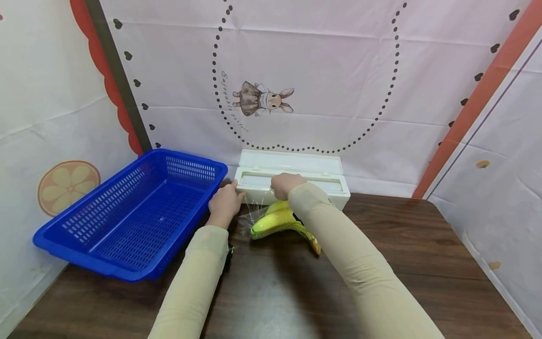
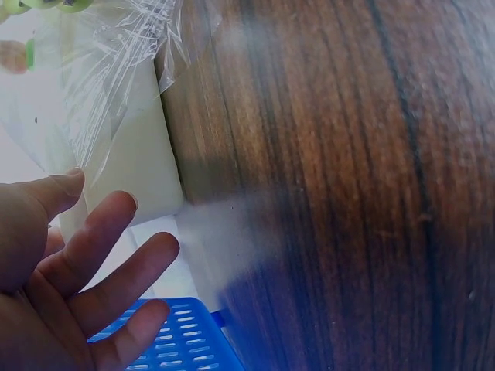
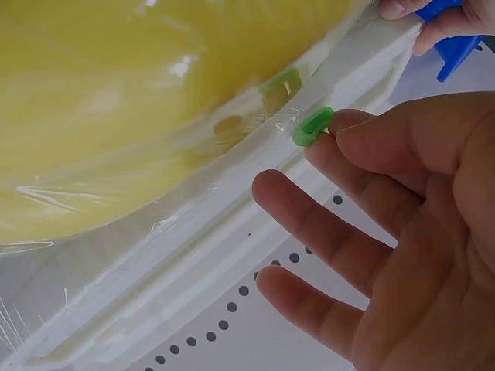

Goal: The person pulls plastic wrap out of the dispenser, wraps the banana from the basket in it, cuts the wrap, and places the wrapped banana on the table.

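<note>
Fingers [image 2: 124, 274] spread beside clear film [image 2: 116, 77], perhaps touching it.

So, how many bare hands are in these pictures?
2: the person's left hand at the left end of the long white plastic box, and the right hand over the box, pinching a small green plastic piece. The wrist views repeat these same two. No others show.

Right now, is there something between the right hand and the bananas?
Yes: clear plastic film lies over the bananas, on the side facing the right hand, which pinches a small green piece at the white box.
</note>
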Tool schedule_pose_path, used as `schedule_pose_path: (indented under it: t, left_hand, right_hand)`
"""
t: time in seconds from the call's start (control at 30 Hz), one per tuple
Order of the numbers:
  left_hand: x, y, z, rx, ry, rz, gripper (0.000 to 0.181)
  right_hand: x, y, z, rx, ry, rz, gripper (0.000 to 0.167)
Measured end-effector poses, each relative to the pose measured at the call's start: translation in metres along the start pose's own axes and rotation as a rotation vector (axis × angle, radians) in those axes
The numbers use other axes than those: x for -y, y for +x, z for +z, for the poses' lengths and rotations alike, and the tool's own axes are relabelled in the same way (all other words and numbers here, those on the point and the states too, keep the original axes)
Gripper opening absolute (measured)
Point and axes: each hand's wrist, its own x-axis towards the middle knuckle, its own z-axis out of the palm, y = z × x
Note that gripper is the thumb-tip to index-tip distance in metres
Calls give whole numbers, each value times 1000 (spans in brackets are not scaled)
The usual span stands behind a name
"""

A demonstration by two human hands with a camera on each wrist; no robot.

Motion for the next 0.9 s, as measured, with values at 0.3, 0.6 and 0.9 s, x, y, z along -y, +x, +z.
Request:
schedule_pose_path:
  t: [0.3,0.6,0.9]
  left_hand:
    - [1,0,-1,8,-5,-9,60]
    - [2,0,2,6,-11,-5,60]
    - [1,-1,2,11,-22,-13,61]
  right_hand:
    - [-4,-2,0,9,-10,9,44]
    - [-8,-3,2,14,8,8,47]
    - [-14,-2,2,16,6,12,48]
